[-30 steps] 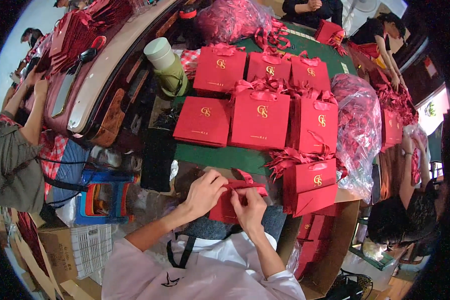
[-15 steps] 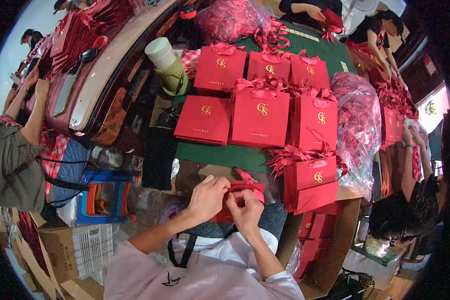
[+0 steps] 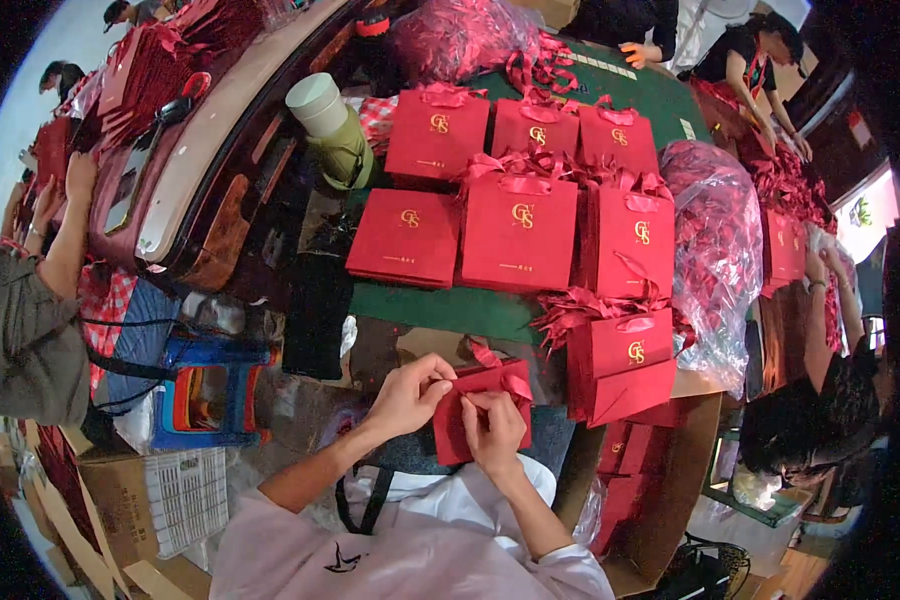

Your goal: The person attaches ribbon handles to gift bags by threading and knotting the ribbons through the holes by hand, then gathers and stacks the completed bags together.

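A small red paper gift bag (image 3: pixel 448 432) is held low in front of my body, at the near edge of the table. My left hand (image 3: pixel 408 397) pinches its upper left edge, thumb and fingers closed. My right hand (image 3: pixel 495 430) lies over the bag's front, its thumb and fingertips closed near the upper edge. A red ribbon (image 3: pixel 516 386) loops out at the bag's upper right, beside my right fingers. Whatever lies right under my right fingertips is hidden.
Stacks of finished-looking red bags (image 3: pixel 518 235) stand on the green table (image 3: pixel 440 308). A clear plastic sack of ribbons (image 3: pixel 712 260) leans at the right, above an open carton (image 3: pixel 685 470). A green-and-white bottle (image 3: pixel 332 130) stands far left. Co-workers sit on both sides.
The bag between my hands now shows more of its flat front, below and above my fingers. Across the table, a co-worker's hand no longer holds a red bag and rests on the tabletop.
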A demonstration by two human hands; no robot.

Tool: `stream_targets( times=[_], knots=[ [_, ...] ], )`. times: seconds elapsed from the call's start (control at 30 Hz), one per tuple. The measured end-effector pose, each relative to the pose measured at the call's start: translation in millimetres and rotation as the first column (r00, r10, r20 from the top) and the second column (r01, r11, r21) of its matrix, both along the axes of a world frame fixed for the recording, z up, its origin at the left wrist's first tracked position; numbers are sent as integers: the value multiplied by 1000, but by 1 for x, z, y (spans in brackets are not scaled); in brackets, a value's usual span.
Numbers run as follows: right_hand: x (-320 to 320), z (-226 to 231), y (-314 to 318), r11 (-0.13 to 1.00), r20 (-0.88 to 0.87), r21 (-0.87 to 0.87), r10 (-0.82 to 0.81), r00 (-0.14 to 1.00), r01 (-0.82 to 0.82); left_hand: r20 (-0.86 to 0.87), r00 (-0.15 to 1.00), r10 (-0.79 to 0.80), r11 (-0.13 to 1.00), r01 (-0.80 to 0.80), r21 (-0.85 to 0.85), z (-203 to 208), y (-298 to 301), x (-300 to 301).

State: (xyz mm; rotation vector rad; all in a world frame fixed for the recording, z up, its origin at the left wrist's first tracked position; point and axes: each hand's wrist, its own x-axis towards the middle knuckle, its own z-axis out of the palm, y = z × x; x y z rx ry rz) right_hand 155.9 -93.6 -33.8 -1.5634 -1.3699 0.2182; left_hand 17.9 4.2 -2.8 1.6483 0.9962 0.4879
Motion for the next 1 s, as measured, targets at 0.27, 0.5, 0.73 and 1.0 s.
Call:
stream_targets(
  times=[0.27,0.5,0.73,1.0],
  knots=[
    [5,-20,0,991,61,120,52,997,-59,-25,999,-29,999,28,-17,9,-3,0],
    [11,-31,5,975,194,165,117,974,-150,-24,999,-29,999,29,-25,12,-7,1],
    [12,13,-1,985,100,-41,170,980,-166,-75,997,-30,978,45,202,12,-3,-2],
    [34,65,12,943,78,-312,144,986,-113,-70,994,-79,866,103,490,15,-18,5]
  ],
)
